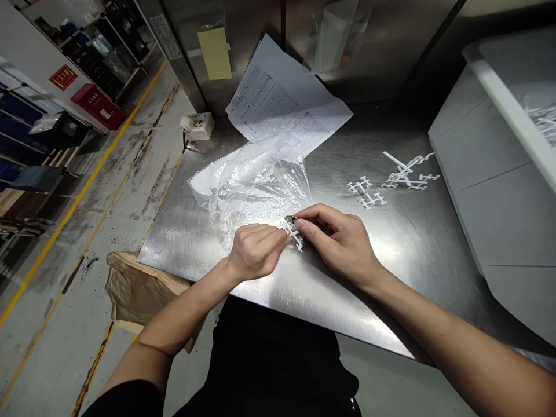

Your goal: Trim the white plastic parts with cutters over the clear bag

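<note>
Item held: small white plastic piece (296,236), lattice-shaped, pinched between my two hands above the steel surface (403,260), near its front edge. My left hand (254,250) has its fingers curled closed on the piece's left end. My right hand (339,237) has thumb and forefinger closed together at the piece's upper end, with a small dark metal tip (290,219) showing just at those fingertips; I cannot tell what tool it belongs to.

Adjacent, touching the far side of my left hand: clear plastic bag (254,185), crumpled, lying flat on the surface.

Behind the bag: printed paper sheets (282,98), propped against the steel back wall, lower edge overlapped by the bag.

Right of my hands, well apart: two small white cross-shaped pieces (367,194) side by side on the surface; just beyond them, a loose cluster of white pieces (408,174) with a long sprue stick.

Far right: white plastic bin (499,150) standing on the surface, more white pieces visible inside at its rim.

Back left corner: white power socket (197,124) at the surface edge.

Below the front left corner: brown paper bag (139,289) on the floor.
</note>
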`<state>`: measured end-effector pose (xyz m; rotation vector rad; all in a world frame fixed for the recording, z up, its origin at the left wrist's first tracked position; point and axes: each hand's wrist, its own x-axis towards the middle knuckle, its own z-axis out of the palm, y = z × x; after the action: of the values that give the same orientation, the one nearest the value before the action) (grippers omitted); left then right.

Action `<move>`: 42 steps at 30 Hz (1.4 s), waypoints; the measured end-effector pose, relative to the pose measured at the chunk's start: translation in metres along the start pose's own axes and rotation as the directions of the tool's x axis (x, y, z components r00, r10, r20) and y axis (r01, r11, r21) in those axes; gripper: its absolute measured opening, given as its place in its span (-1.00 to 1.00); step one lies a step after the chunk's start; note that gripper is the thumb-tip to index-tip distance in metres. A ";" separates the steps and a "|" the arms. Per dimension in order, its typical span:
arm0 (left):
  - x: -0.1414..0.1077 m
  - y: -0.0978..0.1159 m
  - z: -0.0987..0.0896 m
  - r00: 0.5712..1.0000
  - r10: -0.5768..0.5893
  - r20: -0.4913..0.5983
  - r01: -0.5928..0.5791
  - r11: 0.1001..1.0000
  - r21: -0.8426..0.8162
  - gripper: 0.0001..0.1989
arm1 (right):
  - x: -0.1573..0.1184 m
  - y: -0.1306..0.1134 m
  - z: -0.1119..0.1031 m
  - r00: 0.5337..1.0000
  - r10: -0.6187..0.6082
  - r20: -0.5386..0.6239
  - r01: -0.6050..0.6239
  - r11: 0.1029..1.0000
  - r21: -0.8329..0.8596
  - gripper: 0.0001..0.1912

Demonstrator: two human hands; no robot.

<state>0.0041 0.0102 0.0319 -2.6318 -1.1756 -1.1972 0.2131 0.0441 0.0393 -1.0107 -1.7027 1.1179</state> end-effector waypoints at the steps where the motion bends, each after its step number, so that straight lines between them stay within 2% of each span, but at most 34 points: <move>1: -0.001 0.000 0.001 1.000 -0.010 0.003 0.010 1.000 0.003 -0.79 | 0.001 0.002 0.000 1.000 0.030 0.003 -0.030 0.999 0.016 -0.85; 7: -0.001 0.001 0.002 0.997 -0.077 0.024 0.077 0.997 0.001 -0.81 | 0.008 0.003 -0.004 0.985 0.163 0.046 -0.166 0.984 0.068 -0.73; 15: -0.002 0.000 0.003 0.994 -0.088 0.069 0.085 0.996 0.040 -0.74 | 0.005 -0.016 -0.008 0.991 0.110 0.078 -0.117 0.989 0.091 -0.79; 21: -0.003 -0.001 0.004 0.995 -0.047 0.091 0.038 0.994 0.106 -0.73 | 0.002 -0.014 -0.005 0.989 0.123 0.082 -0.128 0.989 0.072 -0.80; 31: -0.001 0.001 0.006 0.997 0.050 0.065 -0.067 0.952 0.297 -0.72 | -0.002 -0.005 0.004 0.995 0.099 0.013 -0.099 0.992 0.074 -0.79; 37: 0.000 0.001 0.003 0.997 0.020 0.077 -0.039 0.969 0.245 -0.84 | 0.006 -0.003 -0.002 0.982 0.185 0.044 -0.189 0.976 0.108 -0.72; 42: 0.001 -0.003 -0.004 0.996 -0.087 0.028 0.082 0.986 0.144 -0.82 | 0.012 -0.008 -0.012 0.980 0.187 0.073 -0.197 0.968 0.156 -0.71</move>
<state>-0.0005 0.0118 0.0348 -2.5313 -1.3371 -1.0407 0.2189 0.0566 0.0521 -1.0654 -1.5533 1.3998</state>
